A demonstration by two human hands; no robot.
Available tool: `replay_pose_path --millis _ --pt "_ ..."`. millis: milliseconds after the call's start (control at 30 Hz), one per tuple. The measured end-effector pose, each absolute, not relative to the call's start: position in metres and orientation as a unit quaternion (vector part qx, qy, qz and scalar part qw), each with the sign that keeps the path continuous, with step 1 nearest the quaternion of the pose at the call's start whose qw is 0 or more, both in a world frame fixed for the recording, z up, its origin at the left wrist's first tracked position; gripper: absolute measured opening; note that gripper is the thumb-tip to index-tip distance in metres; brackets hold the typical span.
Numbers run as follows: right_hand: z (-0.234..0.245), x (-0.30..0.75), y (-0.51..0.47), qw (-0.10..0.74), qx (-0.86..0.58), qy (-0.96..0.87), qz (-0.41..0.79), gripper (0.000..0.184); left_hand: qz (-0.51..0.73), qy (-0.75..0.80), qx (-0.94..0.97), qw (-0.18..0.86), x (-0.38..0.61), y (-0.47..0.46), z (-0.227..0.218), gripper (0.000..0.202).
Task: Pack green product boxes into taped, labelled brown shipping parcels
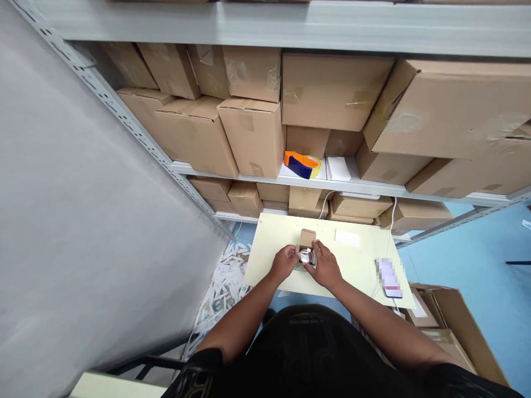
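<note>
A small brown cardboard box [307, 237] stands on the pale yellow table [274, 232], its lid flap raised at the far side. Inside its opening shows a round silvery object [306, 255]; its kind is too small to make out. My left hand [285, 262] pinches the left edge of the box with bent fingers. On the opposite side, my right hand [326, 265] is curled round the box, its thumb at the near edge and fingertips by the raised flap. The box's lower part is partly hidden by my hands.
A white card [347, 238] and a phone [389, 277] with a cable lie to the right. Shelves ahead hold cardboard boxes [253, 135], a tape dispenser [302, 165] and a white stack [338, 168]. Paper scraps [224, 287] cover the floor at left; a large carton [464, 315] stands at right.
</note>
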State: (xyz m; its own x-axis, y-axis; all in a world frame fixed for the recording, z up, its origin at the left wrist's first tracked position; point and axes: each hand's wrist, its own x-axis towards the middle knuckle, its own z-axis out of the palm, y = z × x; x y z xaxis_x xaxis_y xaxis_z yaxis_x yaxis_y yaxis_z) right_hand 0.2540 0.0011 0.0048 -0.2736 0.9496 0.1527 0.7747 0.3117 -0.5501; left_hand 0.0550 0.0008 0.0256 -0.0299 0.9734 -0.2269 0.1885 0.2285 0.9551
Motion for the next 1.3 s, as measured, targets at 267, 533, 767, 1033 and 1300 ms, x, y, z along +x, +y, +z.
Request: replay_pose_path --millis 267,533,767,1033,1300 --pt "-0.02 0.263 0.036 0.327 -0.605 -0.535 0.49 0.071 0.322 0.622 0.587 0.406 0.062 0.012 0.015 0.048" --pt "0.032 0.262 0.065 0.32 -0.517 -0.693 0.387 0.043 0.326 0.614 0.55 0.464 0.049 0.018 0.005 0.053" --pt "0.027 0.271 0.018 0.27 -0.425 -0.837 0.216 0.015 0.361 0.577 0.563 0.468 0.04 -0.007 0.005 0.056" --pt "0.013 0.273 0.011 0.263 -0.41 -0.856 0.173 0.021 0.351 0.534 0.638 0.43 0.037 -0.013 0.009 0.04" --pt "0.014 0.274 0.015 0.27 -0.404 -0.86 0.155 0.029 0.363 0.531 0.64 0.42 0.041 -0.006 0.015 0.044"
